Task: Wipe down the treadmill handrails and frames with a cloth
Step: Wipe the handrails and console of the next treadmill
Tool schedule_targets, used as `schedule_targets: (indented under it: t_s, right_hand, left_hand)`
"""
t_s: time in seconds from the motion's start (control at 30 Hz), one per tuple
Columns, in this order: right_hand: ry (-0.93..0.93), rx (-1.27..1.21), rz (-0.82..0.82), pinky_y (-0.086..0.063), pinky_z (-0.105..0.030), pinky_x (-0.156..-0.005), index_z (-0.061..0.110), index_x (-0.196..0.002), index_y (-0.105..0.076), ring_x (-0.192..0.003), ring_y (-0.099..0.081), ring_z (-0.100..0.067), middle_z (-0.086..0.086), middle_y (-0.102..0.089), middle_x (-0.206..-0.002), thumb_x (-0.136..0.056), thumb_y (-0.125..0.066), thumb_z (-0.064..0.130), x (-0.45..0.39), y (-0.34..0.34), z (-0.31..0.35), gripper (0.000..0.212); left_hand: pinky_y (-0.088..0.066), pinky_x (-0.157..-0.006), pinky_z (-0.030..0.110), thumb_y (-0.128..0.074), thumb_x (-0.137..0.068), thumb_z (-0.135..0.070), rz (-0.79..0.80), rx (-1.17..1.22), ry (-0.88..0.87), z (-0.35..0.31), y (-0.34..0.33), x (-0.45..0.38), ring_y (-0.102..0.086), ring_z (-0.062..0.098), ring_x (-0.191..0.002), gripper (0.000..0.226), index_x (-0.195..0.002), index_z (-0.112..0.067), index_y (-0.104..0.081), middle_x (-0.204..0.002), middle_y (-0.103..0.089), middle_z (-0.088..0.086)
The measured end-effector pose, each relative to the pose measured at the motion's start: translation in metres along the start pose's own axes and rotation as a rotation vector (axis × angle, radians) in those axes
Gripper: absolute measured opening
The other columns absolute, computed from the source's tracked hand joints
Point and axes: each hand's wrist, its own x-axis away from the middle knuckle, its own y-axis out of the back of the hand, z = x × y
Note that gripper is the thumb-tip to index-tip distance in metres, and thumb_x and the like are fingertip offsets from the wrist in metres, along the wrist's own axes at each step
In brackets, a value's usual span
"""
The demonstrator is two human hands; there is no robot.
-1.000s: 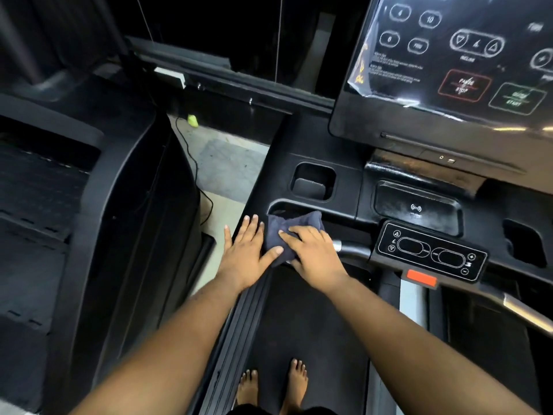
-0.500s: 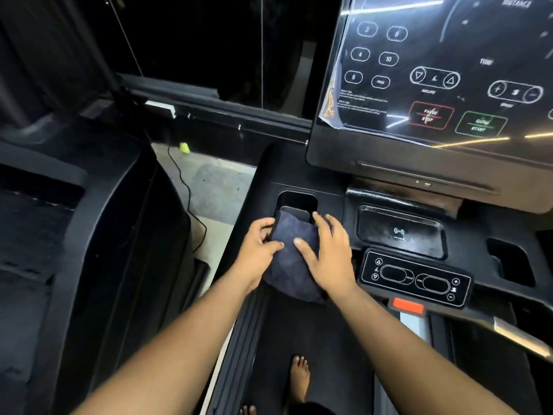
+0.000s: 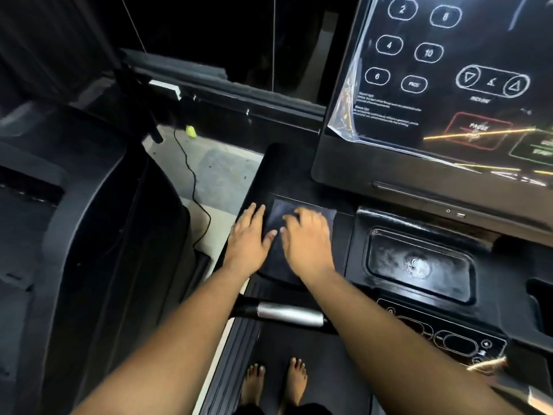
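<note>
Left hand [image 3: 250, 238]: flat, fingers straight — resting beside the cloth, thumb tip on its left edge
Right hand [image 3: 306, 238]: spread flat, pressing down on the cloth
Cloth [image 3: 276, 214]: dark, spread on the treadmill console deck [image 3: 344, 235], left of the charging tray [image 3: 419, 262]
Handrail grip [image 3: 290, 314]: silver — below both forearms

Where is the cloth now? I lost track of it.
In the head view, the cloth lies flat on the console's left shelf, under the right hand, beside the left hand.
</note>
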Motion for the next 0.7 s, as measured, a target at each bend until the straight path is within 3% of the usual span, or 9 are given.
schedule_targets:
  t_s: [0.1,0.17,0.23,0.3,0.43,0.5,0.57,0.63,0.7]
  right_hand:
    - [-0.033,0.037,0.253,-0.038,-0.045,-0.112,0.008,-0.127,-0.065,-0.120,-0.059,-0.036,-0.017,-0.066,-0.127,-0.101,-0.025,0.059,0.004,-0.012,0.014,0.070]
    - [-0.077,0.055,0.443,-0.031,-0.044,-0.119,0.003,-0.140,-0.054,-0.135,-0.050,-0.036,-0.021,-0.057,-0.143,-0.093,-0.011,0.077,-0.010,-0.009,0.019,0.098]
    - [-0.138,0.019,0.664,-0.021,-0.045,-0.125,0.000,-0.155,-0.035,-0.151,-0.032,-0.034,-0.022,-0.037,-0.160,-0.083,-0.012,0.090,-0.027,-0.002,0.022,0.117]
    - [-0.186,-0.028,0.800,-0.014,-0.045,-0.127,0.000,-0.160,-0.023,-0.156,-0.018,-0.034,-0.023,-0.022,-0.167,-0.081,-0.018,0.094,-0.040,0.003,0.026,0.122]
    - [-0.143,-0.095,0.905,-0.008,-0.045,-0.128,0.003,-0.163,-0.012,-0.159,-0.004,-0.031,-0.020,-0.008,-0.170,-0.081,-0.026,0.094,-0.043,0.007,0.023,0.123]
    - [-0.079,-0.089,0.955,-0.014,-0.044,-0.127,0.006,-0.162,-0.019,-0.158,-0.010,-0.030,-0.018,-0.013,-0.170,-0.079,-0.032,0.095,-0.046,0.011,0.014,0.122]
    - [0.000,-0.023,0.985,-0.029,-0.042,-0.118,0.009,-0.154,-0.039,-0.152,-0.030,-0.031,-0.015,-0.035,-0.163,-0.074,-0.036,0.097,-0.046,0.016,0.007,0.119]
    - [0.080,0.042,0.939,-0.040,-0.037,-0.095,0.010,-0.123,-0.063,-0.127,-0.057,-0.030,-0.013,-0.065,-0.132,-0.073,-0.038,0.097,-0.038,0.019,0.005,0.103]
    - [0.159,0.113,0.854,-0.037,-0.039,-0.086,0.012,-0.098,-0.065,-0.106,-0.065,-0.027,-0.009,-0.072,-0.105,-0.072,-0.035,0.098,-0.028,0.019,0.002,0.094]
  left_hand:
    - [-0.011,-0.128,0.050,-0.021,-0.101,-0.050,0.111,-0.125,-0.060,0.023,-0.004,0.010,-0.011,0.020,-0.159,0.067,-0.163,-0.024,-0.026,-0.173,-0.014,0.000]
    - [-0.004,-0.129,0.051,-0.025,-0.104,-0.039,0.131,-0.136,-0.087,0.034,-0.003,0.009,-0.005,0.016,-0.160,0.062,-0.164,-0.025,-0.021,-0.173,-0.009,-0.004]
    - [0.001,-0.129,0.049,-0.034,-0.108,-0.027,0.088,-0.134,-0.122,0.039,-0.001,0.006,-0.001,0.014,-0.160,0.058,-0.164,-0.024,-0.018,-0.173,-0.007,-0.005]
    - [0.003,-0.129,0.049,-0.034,-0.107,-0.022,0.065,-0.120,-0.112,0.039,0.000,0.006,0.000,0.014,-0.160,0.060,-0.164,-0.021,-0.016,-0.173,-0.006,-0.005]
    - [0.003,-0.129,0.049,-0.009,-0.098,-0.045,0.055,-0.075,-0.094,0.040,-0.003,0.012,-0.001,0.015,-0.160,0.071,-0.164,-0.019,-0.020,-0.172,-0.010,-0.003]
    - [0.003,-0.129,0.049,-0.007,-0.100,-0.051,0.045,-0.099,-0.113,0.042,-0.006,0.011,-0.001,0.015,-0.159,0.072,-0.163,-0.019,-0.023,-0.172,-0.012,-0.003]
    - [0.008,-0.128,0.047,-0.005,-0.100,-0.054,0.074,-0.134,-0.123,0.041,-0.006,0.010,0.002,0.013,-0.159,0.074,-0.163,-0.020,-0.022,-0.173,-0.010,-0.003]
    - [0.013,-0.126,0.044,-0.002,-0.098,-0.057,0.108,-0.169,-0.135,0.040,-0.003,0.011,0.005,0.011,-0.159,0.077,-0.164,-0.021,-0.020,-0.173,-0.007,-0.004]
    - [0.016,-0.124,0.042,0.000,-0.097,-0.058,0.130,-0.191,-0.152,0.037,-0.001,0.015,0.006,0.010,-0.159,0.079,-0.164,-0.022,-0.018,-0.173,-0.005,-0.005]
